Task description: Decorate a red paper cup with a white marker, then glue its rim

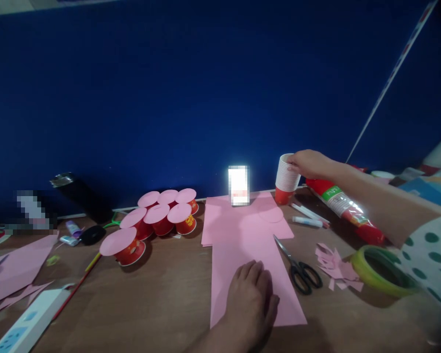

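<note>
My left hand lies on a long sheet of pink paper, its fingers loosely bent and nothing visible in them. To the right, my right hand pinches the rim at the top of a stack of white and red paper cups. A cut pink paper circle lies on the pink sheets below the stack. Scissors with black handles rest beside the sheet, their tip at its edge. Left of centre, several upside-down red cups carry pink paper discs on top.
A glowing phone-shaped blurred item stands behind the paper. On the right are markers, a red snack bag, pink scraps and a tape roll. On the left are a dark bottle and a white power strip.
</note>
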The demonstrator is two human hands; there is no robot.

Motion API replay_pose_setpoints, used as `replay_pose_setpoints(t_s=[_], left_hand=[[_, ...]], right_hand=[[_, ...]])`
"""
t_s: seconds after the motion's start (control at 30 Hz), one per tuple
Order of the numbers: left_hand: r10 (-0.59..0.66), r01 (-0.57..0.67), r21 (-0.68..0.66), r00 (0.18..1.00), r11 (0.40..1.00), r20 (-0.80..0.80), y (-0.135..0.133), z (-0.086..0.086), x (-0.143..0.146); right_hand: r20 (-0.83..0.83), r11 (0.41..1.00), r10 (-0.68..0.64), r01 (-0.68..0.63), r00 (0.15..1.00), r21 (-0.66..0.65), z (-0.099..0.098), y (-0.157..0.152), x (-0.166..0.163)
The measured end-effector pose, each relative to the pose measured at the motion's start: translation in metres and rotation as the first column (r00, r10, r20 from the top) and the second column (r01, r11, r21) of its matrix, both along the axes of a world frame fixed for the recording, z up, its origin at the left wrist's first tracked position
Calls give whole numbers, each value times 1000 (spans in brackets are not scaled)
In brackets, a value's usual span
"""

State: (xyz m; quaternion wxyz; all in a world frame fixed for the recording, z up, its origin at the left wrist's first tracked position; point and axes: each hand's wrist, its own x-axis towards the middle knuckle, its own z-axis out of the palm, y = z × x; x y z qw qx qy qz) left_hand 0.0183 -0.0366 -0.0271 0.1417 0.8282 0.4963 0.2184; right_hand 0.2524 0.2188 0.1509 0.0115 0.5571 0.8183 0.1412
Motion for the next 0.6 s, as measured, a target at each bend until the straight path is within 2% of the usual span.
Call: replay_pose_setpoints(t_s=[0.37, 0.6], left_hand=[[4, -4, 31, 1000, 1000, 4, 0, -4, 0], [-11, 11, 20, 1000, 1000, -15, 1, -3, 0]], right_hand=[[-85, 999, 38, -41, 996, -32, 6, 9, 12], [-119, 998, -63, 66, 991, 18, 7, 12, 6]])
